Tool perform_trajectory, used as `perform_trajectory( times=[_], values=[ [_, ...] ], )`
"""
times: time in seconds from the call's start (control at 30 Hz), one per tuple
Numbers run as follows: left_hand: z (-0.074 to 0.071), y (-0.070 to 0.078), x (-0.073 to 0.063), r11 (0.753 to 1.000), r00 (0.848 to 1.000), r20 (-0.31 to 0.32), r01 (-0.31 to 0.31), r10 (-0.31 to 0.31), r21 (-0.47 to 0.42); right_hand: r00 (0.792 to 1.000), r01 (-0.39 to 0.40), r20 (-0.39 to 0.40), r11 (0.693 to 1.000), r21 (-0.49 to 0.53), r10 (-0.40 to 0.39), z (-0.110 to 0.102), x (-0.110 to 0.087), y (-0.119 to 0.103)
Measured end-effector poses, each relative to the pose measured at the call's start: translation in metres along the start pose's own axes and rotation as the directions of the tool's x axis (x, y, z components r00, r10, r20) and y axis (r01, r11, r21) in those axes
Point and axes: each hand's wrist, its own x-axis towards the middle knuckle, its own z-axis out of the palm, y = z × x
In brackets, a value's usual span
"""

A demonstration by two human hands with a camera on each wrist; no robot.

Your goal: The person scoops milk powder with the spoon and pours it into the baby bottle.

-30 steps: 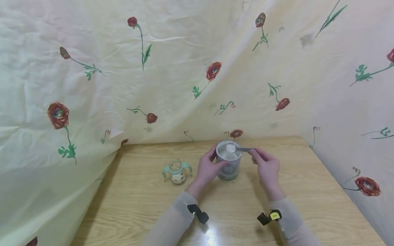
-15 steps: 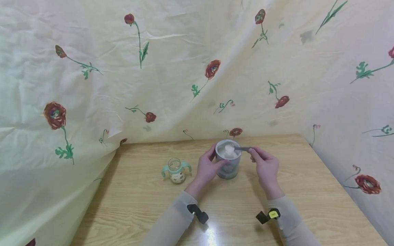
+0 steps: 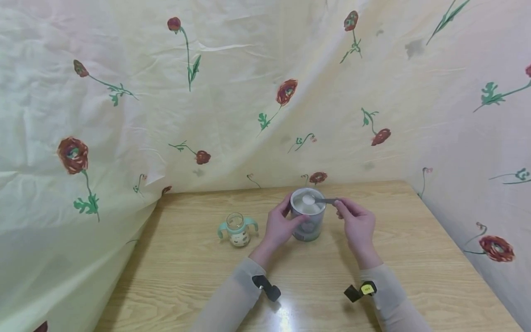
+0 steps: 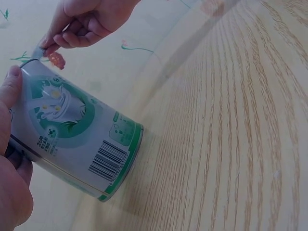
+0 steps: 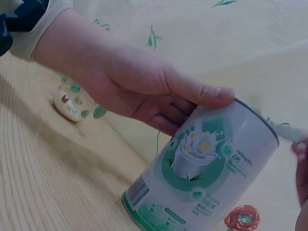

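Note:
A milk powder can (image 3: 307, 227) stands on the table, its mouth uncovered. My left hand (image 3: 284, 226) grips its left side, the thumb lying across the front near the rim. In the right wrist view that hand (image 5: 139, 82) is wrapped round the can (image 5: 207, 168), which has a green and white label. My right hand (image 3: 358, 226) pinches the grey handle of a scoop (image 3: 326, 201). The scoop's pale bowl is over or within the can's mouth; how deep I cannot tell. In the left wrist view the right hand (image 4: 96, 21) is just beyond the rim.
To the left of the can stands a glass baby bottle (image 3: 238, 235) with two mint handles and an uncovered top. A flower-printed cloth (image 3: 232, 110) hangs behind the wooden table (image 3: 186, 276) and along its sides.
The scoop has shifted slightly within the can's mouth; its white bowl looks flatter than half a second ago. Left hand, can and bottle keep their places on the table.

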Motion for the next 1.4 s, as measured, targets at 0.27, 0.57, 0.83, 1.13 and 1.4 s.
perform_trajectory(
  times=[0.27,0.57,0.83,1.13,1.4],
  values=[
    [-0.0003,0.0013,-0.0007,1.0,1.0,0.0,0.002,-0.002,0.004,1.0,0.021,0.006,1.0,0.001,-0.021,0.0017,-0.0004,0.0001],
    [0.0004,0.0016,-0.0004,1.0,1.0,-0.003,0.006,-0.006,-0.006,0.999,0.028,-0.039,0.999,0.019,-0.027,0.0014,0.0022,0.0042],
    [-0.0004,0.0,-0.0001,1.0,1.0,-0.002,0.001,-0.001,-0.01,0.998,0.03,-0.047,0.999,0.025,-0.029,0.0021,0.0018,0.0006],
    [0.0006,-0.0007,0.0002,1.0,1.0,-0.002,0.007,-0.007,-0.004,0.998,0.02,-0.054,1.0,0.003,-0.02,0.0019,0.0009,0.001],
    [0.0004,-0.0026,0.0003,1.0,1.0,0.001,-0.003,0.003,-0.014,0.999,-0.019,-0.04,1.0,-0.016,0.019,0.0023,0.0005,-0.0012]
  ],
)
